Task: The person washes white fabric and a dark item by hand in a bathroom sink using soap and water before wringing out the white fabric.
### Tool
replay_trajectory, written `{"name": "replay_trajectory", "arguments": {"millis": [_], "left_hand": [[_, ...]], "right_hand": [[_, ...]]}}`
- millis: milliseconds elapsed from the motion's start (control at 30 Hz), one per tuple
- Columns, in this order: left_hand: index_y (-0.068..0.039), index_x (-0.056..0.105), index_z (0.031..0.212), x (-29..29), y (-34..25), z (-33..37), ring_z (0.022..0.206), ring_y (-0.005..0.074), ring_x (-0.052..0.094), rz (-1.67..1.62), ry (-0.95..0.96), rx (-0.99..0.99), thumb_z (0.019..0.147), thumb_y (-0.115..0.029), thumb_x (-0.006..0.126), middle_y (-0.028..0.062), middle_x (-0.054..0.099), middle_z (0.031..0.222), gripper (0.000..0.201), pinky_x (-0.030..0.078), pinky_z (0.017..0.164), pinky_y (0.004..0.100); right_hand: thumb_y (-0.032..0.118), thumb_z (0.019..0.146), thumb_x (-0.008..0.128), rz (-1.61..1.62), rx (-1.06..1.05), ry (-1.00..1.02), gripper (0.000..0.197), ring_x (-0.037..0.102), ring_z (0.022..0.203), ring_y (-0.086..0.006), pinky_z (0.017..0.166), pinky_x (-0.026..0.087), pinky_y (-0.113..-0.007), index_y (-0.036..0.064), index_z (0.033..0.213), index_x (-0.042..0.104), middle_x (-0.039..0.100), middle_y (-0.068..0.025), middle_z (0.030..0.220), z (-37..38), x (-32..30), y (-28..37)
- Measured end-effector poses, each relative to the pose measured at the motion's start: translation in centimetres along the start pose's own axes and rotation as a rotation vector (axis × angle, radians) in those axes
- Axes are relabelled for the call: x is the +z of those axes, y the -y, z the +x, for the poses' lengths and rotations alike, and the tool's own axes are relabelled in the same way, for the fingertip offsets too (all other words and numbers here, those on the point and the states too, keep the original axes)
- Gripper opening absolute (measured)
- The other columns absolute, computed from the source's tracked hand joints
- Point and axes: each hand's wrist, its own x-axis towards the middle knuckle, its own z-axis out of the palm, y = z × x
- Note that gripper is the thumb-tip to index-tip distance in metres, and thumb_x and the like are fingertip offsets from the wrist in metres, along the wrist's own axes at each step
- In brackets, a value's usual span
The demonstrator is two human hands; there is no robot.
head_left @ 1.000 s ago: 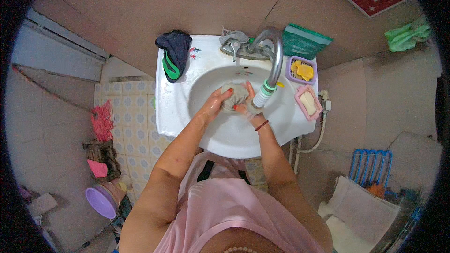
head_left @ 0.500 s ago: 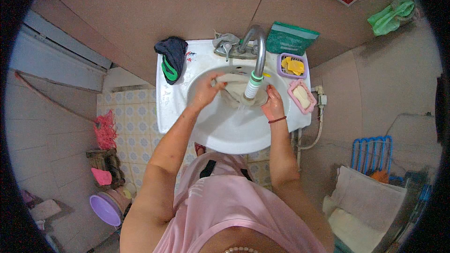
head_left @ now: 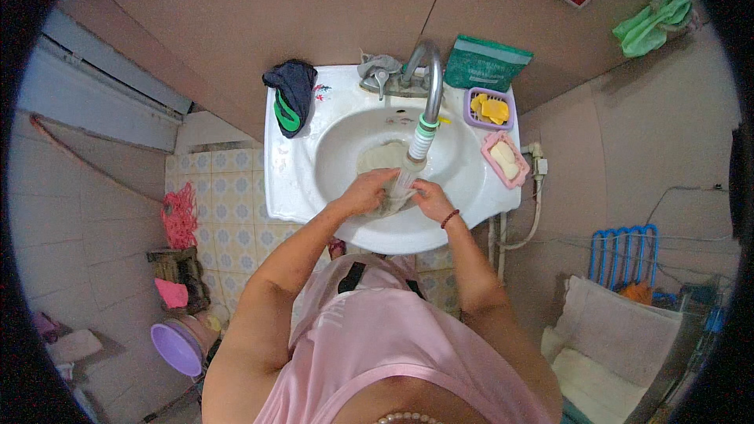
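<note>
Both hands are at a wet, pale beige cloth (head_left: pixel 380 159) in the white washbasin (head_left: pixel 334 141); its exact kind cannot be made out. My left hand (head_left: pixel 367 191) pinches the cloth's near part from the left. Opposite it, my right hand (head_left: pixel 433 201), a dark red bracelet at its wrist, grips the cloth's right edge. Between the hands, water runs onto the cloth from the curved metal faucet (head_left: pixel 434 94) with its white and green nozzle (head_left: pixel 421 145). The cloth's far part lies spread on the basin's bottom.
A dark cloth with green trim (head_left: pixel 291 98) lies on the basin's left rim, a grey rag (head_left: pixel 380 65) by the faucet. At right are a green pouch (head_left: pixel 487 63), a purple dish (head_left: pixel 478 119) with yellow pieces and a pink soap dish (head_left: pixel 515 179). A purple tub (head_left: pixel 174 349) stands lower left.
Both hands have come nearer to me and closer together, drawing part of the cloth under the nozzle. Earlier they were apart at the cloth's two sides, farther back.
</note>
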Motion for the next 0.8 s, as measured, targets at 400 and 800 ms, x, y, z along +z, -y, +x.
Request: {"name": "replay_trajectory", "arguments": {"millis": [400,800], "left_hand": [[-0.015,0.058,0.084,-6.0,0.6,3.0,0.092,0.0208,0.044,0.75,0.204,-0.014,0.061,-0.036,0.062,0.0026,0.053,0.092,0.032,0.032,0.077,0.0402],[-0.006,0.054,0.087,-4.3,-4.3,4.1,0.074,0.029,0.053,0.222,0.159,-0.16,0.066,-0.037,0.059,0.0156,0.055,0.08,0.038,0.04,0.064,0.0372]], "right_hand": [[-0.007,0.061,0.038,0.648,-0.049,-0.374,0.02,0.048,0.069,-0.0099,0.066,0.038,-0.021,0.0006,0.071,0.053,0.053,-0.0018,0.072,-0.1,-4.0,0.8],[0.007,0.061,0.061,0.162,-0.002,-0.034,0.038,0.052,0.082,-0.0156,0.075,0.04,-0.028,0.0021,0.097,0.049,0.055,-0.0071,0.086,2.2,-1.2,2.9]]}}
